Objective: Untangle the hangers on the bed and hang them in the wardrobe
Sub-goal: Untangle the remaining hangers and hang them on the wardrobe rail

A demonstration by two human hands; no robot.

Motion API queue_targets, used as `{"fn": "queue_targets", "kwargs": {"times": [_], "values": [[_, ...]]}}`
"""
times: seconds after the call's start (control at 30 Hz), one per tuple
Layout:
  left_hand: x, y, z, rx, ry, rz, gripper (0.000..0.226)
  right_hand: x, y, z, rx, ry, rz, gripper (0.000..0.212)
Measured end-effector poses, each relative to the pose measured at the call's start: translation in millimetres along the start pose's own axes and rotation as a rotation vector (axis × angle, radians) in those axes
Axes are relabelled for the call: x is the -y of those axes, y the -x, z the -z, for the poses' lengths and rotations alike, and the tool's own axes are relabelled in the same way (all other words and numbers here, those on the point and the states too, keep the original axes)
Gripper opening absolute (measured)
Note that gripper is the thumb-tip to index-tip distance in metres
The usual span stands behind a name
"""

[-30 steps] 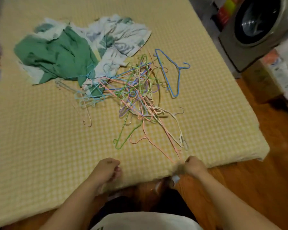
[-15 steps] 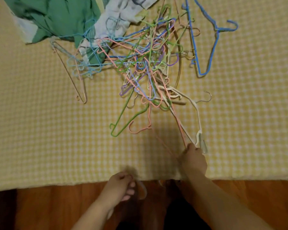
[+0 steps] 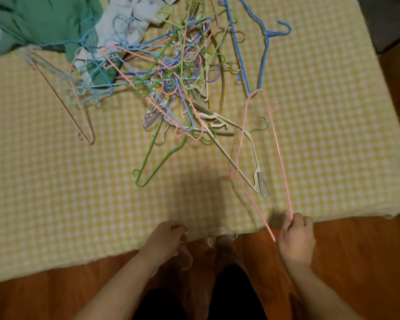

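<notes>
Where a yellow checked bed (image 3: 56,204) meets orange wood floor (image 3: 356,250), tangled hangers (image 3: 171,72) lie mid-mattress; the right hand (image 3: 296,236) grips a pink hanger (image 3: 280,155), the left hand (image 3: 166,239) curls around something indistinct.

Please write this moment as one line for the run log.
step: untangling | right hand: grips pink hanger, lifted beside pile | left hand: curled at bed edge, contents unclear | hung: not visible

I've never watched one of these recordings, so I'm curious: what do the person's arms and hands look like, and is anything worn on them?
Both forearms are bare as far as the picture shows, with no sleeves in view. The left hand and the right hand wear no gloves. I can make out no watch, ring or bracelet, though the picture is a little blurred.
</notes>
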State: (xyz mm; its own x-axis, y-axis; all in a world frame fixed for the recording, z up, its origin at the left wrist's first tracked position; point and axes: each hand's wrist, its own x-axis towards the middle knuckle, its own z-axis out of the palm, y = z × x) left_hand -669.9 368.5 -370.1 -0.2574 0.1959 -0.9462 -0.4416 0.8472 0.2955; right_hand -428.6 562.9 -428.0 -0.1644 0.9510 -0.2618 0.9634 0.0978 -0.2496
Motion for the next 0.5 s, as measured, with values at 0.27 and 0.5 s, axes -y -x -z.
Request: {"fn": "queue_targets", "kwargs": {"times": [0.27,0.5], "values": [[-28,19,7,0.078,0.14,-0.282,0.017,98,15,-7,-0.018,-0.378,0.097,0.044],[-45,51,32,-0.009,0.425,-0.695,0.037,224,83,0,0.404,-0.63,0.517,0.03]]}}
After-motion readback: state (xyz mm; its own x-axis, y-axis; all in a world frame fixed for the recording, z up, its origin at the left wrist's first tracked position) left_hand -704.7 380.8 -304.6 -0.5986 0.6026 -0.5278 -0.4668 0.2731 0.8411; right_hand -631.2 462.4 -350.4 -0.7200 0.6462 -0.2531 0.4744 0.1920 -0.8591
